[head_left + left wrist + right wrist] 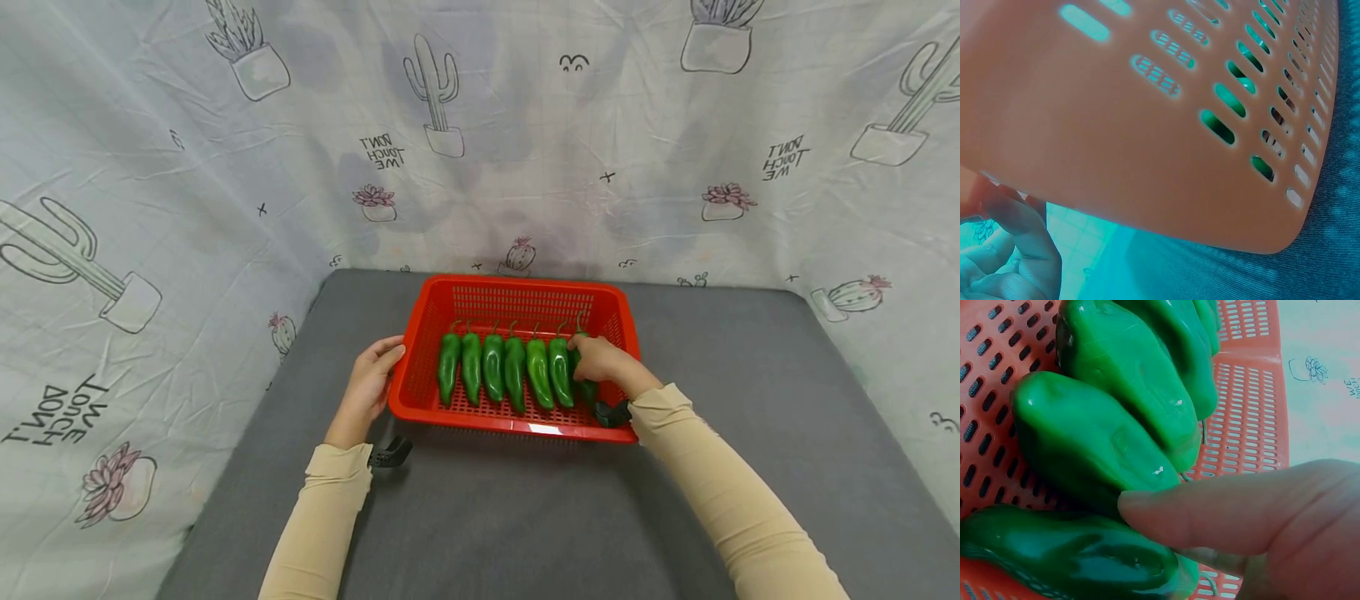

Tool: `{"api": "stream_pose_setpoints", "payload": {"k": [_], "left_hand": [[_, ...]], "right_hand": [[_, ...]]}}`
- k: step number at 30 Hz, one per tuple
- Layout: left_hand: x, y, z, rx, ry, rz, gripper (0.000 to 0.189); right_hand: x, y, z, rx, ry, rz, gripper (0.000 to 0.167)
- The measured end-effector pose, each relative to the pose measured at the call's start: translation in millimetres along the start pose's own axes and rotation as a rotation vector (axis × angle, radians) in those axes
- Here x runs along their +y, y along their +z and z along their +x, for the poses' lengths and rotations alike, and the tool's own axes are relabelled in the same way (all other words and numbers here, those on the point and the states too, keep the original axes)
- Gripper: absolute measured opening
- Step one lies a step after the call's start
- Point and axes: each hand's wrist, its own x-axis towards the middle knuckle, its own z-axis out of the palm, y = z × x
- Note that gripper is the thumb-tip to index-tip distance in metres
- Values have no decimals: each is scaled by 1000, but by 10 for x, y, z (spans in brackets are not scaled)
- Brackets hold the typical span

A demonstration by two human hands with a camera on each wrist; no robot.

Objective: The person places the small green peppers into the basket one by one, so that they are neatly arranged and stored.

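A red plastic basket (517,425) with slotted walls holds several long green peppers (492,367) lying side by side in a row, stems toward the far wall. At the basket's left end, my left hand (369,379) grips the rim; its curled fingers (1029,244) show below the rim in the left wrist view. My right hand (606,365) reaches over the right wall and pinches the rightmost pepper (1079,550) near its stem end. The right thumb (1191,506) lies between that pepper and its neighbour (1085,437). The other right fingers are mostly hidden.
The basket stands on a grey table (495,517), near its back edge. A white cloth (510,142) printed with cacti hangs behind and along the sides. A black wrist strap mount (392,452) sits at the left wrist, and another (611,414) overlaps the basket's front right corner.
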Motion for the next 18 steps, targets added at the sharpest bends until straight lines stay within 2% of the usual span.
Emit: {"api": "stream_pose_setpoints", "payload": {"k": [4,12,15,18], "left_hand": [[4,3,-19,-1,0,9,39],[0,8,-34,-7,-11,23,39],[7,6,-28,-11,-6,19,39],[12,1,-16,-12,0,13,39]], "right_hand": [[2,15,11,22,-10,-15,57],[-4,-54,-95,140,-51,-25,55],[9,-187,-199,199,-78,32,53],[50,-352,-344,251,-89,170,52]]}}
